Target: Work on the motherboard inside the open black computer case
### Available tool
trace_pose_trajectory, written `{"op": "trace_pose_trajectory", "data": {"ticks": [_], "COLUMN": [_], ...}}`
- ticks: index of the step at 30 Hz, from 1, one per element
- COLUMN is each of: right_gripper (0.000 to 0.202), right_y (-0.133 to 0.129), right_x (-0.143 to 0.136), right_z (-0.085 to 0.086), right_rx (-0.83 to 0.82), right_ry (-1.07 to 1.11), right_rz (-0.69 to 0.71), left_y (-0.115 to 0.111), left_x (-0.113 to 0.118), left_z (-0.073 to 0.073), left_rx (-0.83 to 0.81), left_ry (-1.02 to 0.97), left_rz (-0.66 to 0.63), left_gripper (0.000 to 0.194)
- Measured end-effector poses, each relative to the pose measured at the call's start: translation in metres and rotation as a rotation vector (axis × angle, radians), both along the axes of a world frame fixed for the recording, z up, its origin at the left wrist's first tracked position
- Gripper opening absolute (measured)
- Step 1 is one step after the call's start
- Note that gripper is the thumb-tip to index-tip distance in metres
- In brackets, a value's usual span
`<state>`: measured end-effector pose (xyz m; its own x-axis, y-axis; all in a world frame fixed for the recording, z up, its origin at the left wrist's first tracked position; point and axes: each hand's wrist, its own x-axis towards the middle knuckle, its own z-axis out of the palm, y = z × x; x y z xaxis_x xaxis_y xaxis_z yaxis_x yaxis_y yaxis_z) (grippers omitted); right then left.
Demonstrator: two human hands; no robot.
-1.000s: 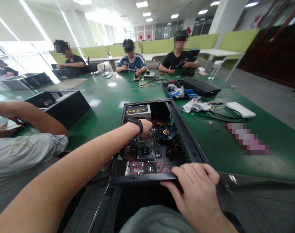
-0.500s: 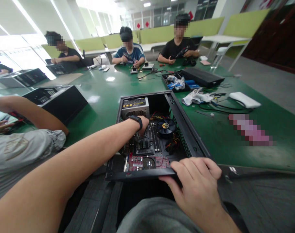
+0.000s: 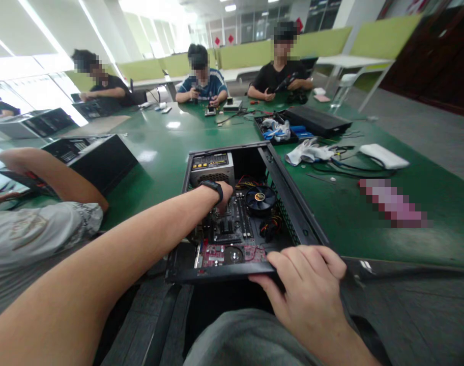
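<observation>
An open black computer case (image 3: 308, 223) lies in front of me, its near end over the table's front edge. My right hand (image 3: 304, 279) grips the near rim, fingers on top and thumb below. Inside, my left hand (image 3: 225, 195) reaches down over the motherboard (image 3: 228, 226), beside the power supply (image 3: 212, 169); its fingertips are hidden. A round black fan (image 3: 260, 200) is to its right. Near the front rim sits a red circuit card (image 3: 251, 252) with its own small fan.
At the left, a person's arm (image 3: 60, 175) is beside another case (image 3: 106, 162). White gloves (image 3: 310, 151), cables and a white pouch (image 3: 384, 156) lie to the right on the green table (image 3: 167, 140). Three people work across the table; a tool tray (image 3: 280, 133) is nearer.
The neighbouring person's arm at the left has shifted slightly right. Across the table, a person's hand with a dark tool has moved a little. My hands look almost unchanged.
</observation>
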<state>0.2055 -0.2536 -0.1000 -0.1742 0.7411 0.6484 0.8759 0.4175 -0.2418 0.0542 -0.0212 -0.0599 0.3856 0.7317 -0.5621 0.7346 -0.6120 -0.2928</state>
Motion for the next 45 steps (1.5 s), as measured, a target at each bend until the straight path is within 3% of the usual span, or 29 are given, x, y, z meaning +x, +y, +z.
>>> {"op": "trace_pose_trajectory", "data": {"ticks": [8, 17, 26, 36, 45], "right_gripper": [0.020, 0.020, 0.020, 0.023, 0.025], "right_y": [0.000, 0.001, 0.004, 0.007, 0.008], "right_x": [-0.001, -0.001, 0.001, 0.014, 0.015], "right_z": [0.000, 0.001, -0.003, -0.008, -0.011], "right_rx": [0.005, 0.042, 0.049, 0.098, 0.098], "right_ry": [0.000, 0.008, 0.001, -0.111, -0.112], "right_rz": [-0.002, -0.002, 0.002, 0.066, 0.063], "left_y": [0.005, -0.001, 0.007, 0.002, 0.002], "left_x": [-0.003, 0.001, -0.002, 0.000, 0.000], "left_z": [-0.005, 0.003, -0.005, 0.003, 0.004], "left_rx": [-0.008, -0.011, -0.034, -0.071, -0.049], "left_ry": [-0.034, -0.025, -0.036, -0.090, -0.080], "left_rz": [-0.003, 0.006, -0.027, 0.046, 0.000], "left_gripper": [0.055, 0.059, 0.063, 0.056, 0.059]}}
